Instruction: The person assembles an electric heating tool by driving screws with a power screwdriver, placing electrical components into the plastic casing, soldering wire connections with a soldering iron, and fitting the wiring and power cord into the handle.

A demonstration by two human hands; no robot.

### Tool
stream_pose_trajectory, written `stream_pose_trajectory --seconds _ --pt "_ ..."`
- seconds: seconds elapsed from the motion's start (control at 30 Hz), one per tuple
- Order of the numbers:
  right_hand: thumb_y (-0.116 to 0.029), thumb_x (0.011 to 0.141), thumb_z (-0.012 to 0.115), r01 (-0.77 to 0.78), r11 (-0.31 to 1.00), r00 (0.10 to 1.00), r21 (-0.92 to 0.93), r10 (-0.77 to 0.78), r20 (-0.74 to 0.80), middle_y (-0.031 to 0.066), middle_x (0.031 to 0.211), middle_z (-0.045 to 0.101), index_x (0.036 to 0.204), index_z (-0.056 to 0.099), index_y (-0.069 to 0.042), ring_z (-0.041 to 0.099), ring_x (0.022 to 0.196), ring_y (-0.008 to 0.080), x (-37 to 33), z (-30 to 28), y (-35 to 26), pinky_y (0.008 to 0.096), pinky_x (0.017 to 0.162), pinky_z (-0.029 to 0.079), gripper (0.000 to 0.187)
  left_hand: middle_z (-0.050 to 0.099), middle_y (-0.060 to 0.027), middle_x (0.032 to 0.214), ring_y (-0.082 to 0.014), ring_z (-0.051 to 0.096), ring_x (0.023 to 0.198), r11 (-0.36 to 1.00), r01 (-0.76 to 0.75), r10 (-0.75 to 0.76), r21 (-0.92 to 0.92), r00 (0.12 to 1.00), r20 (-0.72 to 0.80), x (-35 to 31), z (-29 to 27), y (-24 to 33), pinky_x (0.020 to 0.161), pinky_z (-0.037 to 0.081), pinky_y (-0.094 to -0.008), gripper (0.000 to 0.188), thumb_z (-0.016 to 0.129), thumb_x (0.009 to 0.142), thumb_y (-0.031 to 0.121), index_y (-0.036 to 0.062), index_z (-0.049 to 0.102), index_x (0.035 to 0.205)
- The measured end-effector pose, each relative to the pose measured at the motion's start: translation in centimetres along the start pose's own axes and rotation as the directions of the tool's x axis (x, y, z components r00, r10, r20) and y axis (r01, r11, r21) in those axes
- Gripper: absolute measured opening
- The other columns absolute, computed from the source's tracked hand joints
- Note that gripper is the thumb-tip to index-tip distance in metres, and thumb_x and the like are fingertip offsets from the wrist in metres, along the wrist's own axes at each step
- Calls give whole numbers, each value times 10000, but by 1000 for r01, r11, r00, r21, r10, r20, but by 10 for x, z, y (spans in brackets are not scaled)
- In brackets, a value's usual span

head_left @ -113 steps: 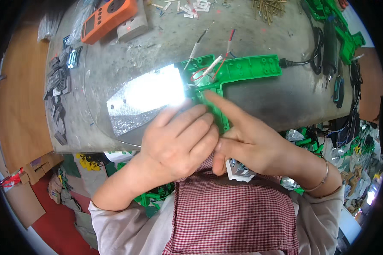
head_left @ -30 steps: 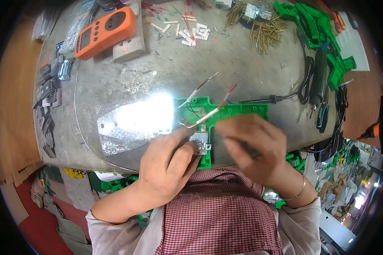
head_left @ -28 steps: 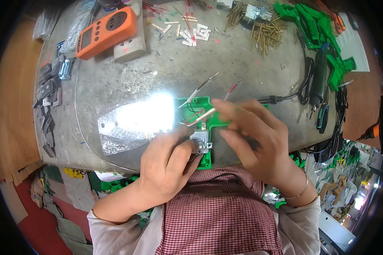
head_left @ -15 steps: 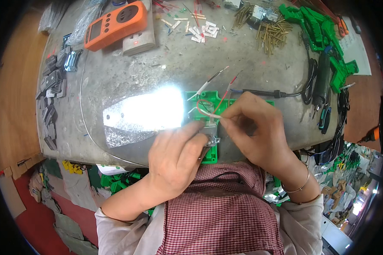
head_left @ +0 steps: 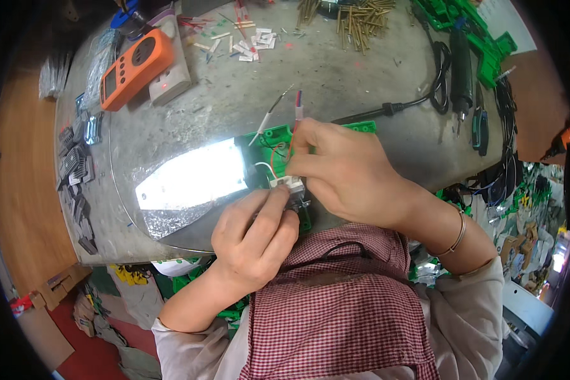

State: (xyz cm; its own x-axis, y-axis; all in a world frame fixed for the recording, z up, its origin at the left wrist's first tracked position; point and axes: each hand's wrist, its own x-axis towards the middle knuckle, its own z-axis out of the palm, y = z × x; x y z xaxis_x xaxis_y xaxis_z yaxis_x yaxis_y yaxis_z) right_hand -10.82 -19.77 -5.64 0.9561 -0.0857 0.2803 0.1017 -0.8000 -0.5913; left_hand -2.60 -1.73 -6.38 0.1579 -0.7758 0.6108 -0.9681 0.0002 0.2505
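My right hand (head_left: 354, 168) pinches a red wire (head_left: 291, 149) above a green plastic housing (head_left: 367, 126). A white-sleeved wire end (head_left: 299, 113) sticks up past its fingers. My left hand (head_left: 256, 237) has its fingertips closed on a small white block (head_left: 287, 182) at the housing's near part; a metal piece beside it is partly hidden by the fingers. From the block a short white wire (head_left: 264, 166) curves to the left. Another wire with a white sleeve (head_left: 264, 121) stands up from the housing. Left of the housing lies a brightly lit flat panel (head_left: 193, 174) on clear plastic wrap.
An orange meter (head_left: 137, 68) rests on a white power strip (head_left: 171, 87) at the far left. Grey parts (head_left: 76, 164) line the left edge. Brass pins (head_left: 361, 25) lie at the back. A black screwdriver-like tool (head_left: 460, 73) and green-handled cutters (head_left: 481, 130) lie at right.
My right hand has shifted from the white block up to the red wire. My left fingers now rest on the white block. The view has moved, so the bench items appear shifted left.
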Motion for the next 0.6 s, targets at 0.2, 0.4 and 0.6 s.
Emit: stream_pose_trajectory --seconds 0.2,0.4,0.6 --pt "-54 761 608 -41 990 999 135 40 13 69 886 566 904 699 -95 609 747 254 1 -12 -9 370 636 500 174 663 -136 1006 -254 650 858 996 87 -87 25 996 -8 -5 1 0 661 525 -313 200 664 651 76 18 635 841" --pt "-65 781 608 -31 1000 993 3 31 117 74 887 568 932 706 -99 608 723 262 14 -11 -11 366 623 489 183 664 -138 1007 -252 656 859 993 119 -120 -27 992 -42 -4 2 -2 678 534 -321 195 657 679 79 12 635 861" --pt "29 742 585 -51 984 998 169 46 35 74 863 613 924 688 -72 631 716 277 14 -29 -15 361 637 508 232 652 -152 999 -307 653 808 967 218 -216 -130 976 30 -6 -5 0 641 536 -358 332 764 587 3 10 598 875"
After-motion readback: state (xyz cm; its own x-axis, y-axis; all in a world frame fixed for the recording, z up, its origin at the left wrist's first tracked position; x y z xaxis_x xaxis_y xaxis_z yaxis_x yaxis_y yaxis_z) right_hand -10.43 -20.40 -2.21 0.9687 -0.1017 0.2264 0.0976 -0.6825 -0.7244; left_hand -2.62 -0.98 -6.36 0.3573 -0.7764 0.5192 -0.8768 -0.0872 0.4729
